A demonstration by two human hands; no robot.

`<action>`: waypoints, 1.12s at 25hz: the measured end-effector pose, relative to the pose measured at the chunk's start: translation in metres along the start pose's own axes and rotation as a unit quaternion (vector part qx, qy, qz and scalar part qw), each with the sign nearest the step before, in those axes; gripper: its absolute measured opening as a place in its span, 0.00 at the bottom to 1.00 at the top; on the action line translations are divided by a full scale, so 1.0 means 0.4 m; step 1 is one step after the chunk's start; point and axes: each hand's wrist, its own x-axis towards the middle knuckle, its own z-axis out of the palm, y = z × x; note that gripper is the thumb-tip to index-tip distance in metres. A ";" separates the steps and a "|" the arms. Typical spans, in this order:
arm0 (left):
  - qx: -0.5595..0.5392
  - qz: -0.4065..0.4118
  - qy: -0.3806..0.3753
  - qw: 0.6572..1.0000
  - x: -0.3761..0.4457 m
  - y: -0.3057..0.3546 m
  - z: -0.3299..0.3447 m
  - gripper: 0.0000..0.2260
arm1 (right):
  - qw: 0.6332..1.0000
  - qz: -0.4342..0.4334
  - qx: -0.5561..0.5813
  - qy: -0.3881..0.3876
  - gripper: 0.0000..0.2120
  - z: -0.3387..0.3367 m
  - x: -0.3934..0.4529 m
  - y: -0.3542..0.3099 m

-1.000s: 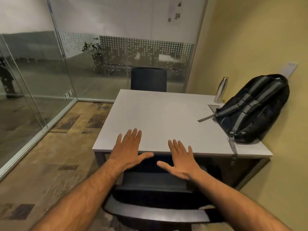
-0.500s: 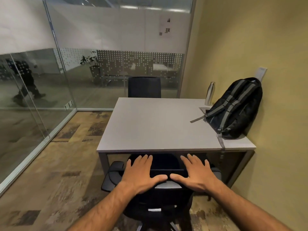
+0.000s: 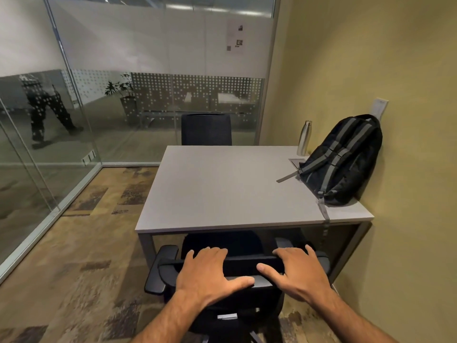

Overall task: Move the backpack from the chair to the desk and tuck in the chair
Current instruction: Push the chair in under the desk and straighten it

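The black backpack [image 3: 346, 162] with grey straps stands on the grey desk [image 3: 222, 189] at its far right, leaning against the yellow wall. The black office chair [image 3: 244, 266] stands at the desk's near edge, its seat under the top and its armrests just outside. My left hand [image 3: 205, 271] and my right hand [image 3: 299, 271] both lie over the top of the chair's backrest, fingers draped over the far side and thumbs on the near side. The chair's base is hidden below my arms.
A steel bottle [image 3: 304, 138] stands behind the backpack. A second black chair [image 3: 206, 129] sits at the desk's far side. Glass walls [image 3: 49, 144] close the room on the left and back; a person [image 3: 47, 112] walks beyond them. Patterned carpet lies to the left.
My hands dropped from above the desk's near edge onto the chair's backrest. The view drew back from the desk, and the chair now shows with its seat under the top.
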 end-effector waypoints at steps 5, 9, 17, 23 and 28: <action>-0.006 0.008 0.008 1.000 0.034 0.011 0.004 0.55 | 1.000 -0.002 -0.007 0.015 0.47 0.003 0.041 0.023; -0.008 0.005 0.022 1.000 0.074 0.015 -0.002 0.55 | 1.000 -0.001 -0.013 0.018 0.49 0.002 0.085 0.032; 0.001 -0.016 0.065 0.998 0.196 -0.002 -0.019 0.52 | 1.000 -0.003 -0.009 0.022 0.52 -0.007 0.214 0.034; 0.000 -0.024 0.072 0.997 0.281 -0.024 -0.017 0.54 | 1.000 0.000 -0.019 0.010 0.52 -0.007 0.306 0.038; -0.004 -0.030 0.063 0.998 0.342 -0.048 -0.025 0.58 | 1.000 -0.006 -0.018 0.002 0.54 -0.005 0.375 0.035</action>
